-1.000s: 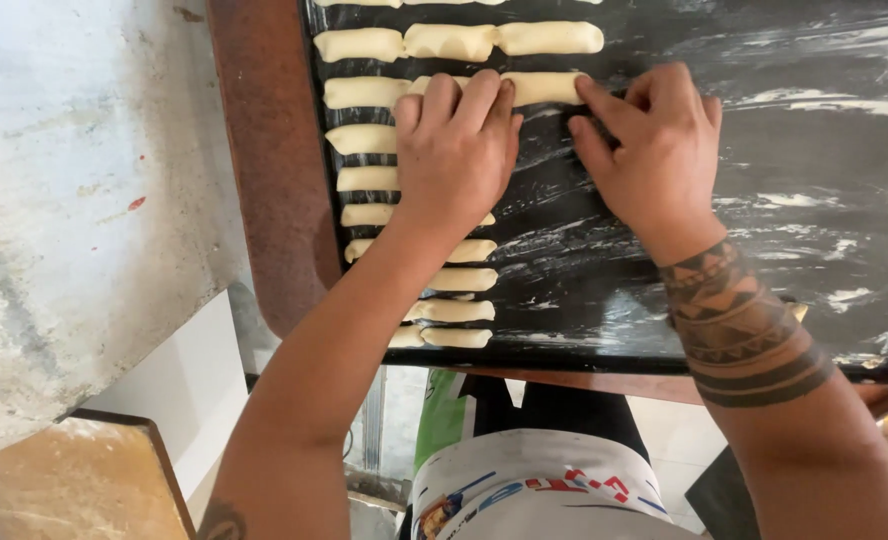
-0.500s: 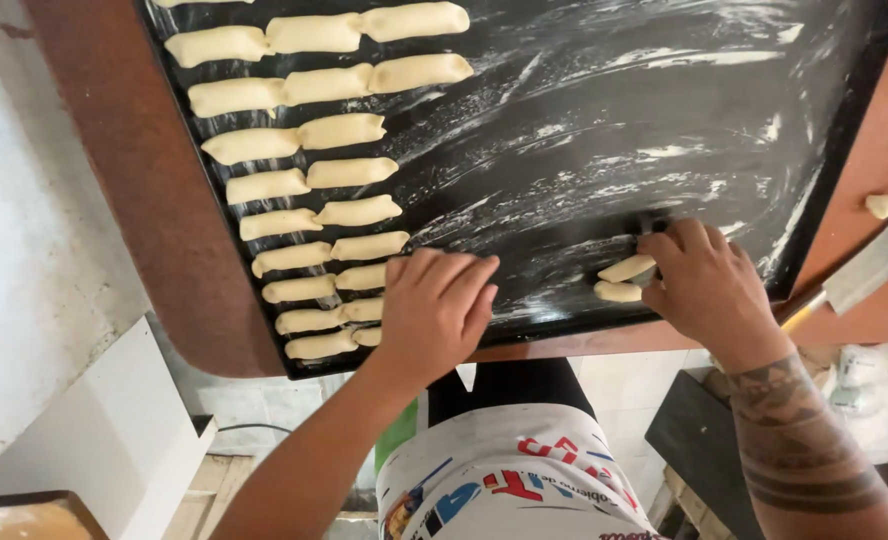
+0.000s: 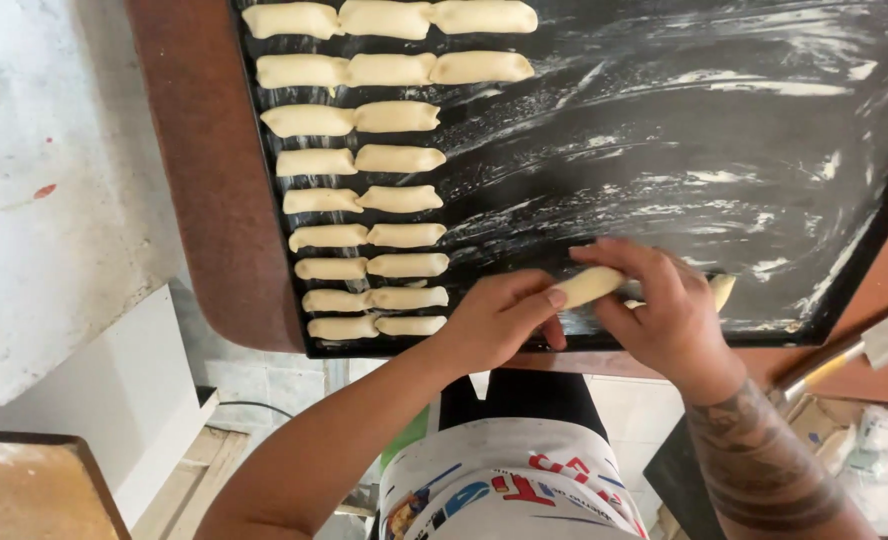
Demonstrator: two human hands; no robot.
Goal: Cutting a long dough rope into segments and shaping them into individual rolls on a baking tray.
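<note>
At near edge of tray [image 3: 869,250]: dough [image 3: 586,286] pinched between left hand [image 3: 499,318] and right hand [image 3: 664,315] (fingers closed on it). Could squash if gripped hard, or smear against rows [image 3: 364,200].

My right hand [image 3: 664,315] covers most of second dough piece [image 3: 722,290]; only tip shows. Top dough row [image 3: 389,18] and tray [image 3: 664,130] cut by upper edge. Scraper [image 3: 864,350] cut by right edge, handle blurred.

A white bucket [image 3: 509,485] with red and blue print stands bottom centre.
</note>
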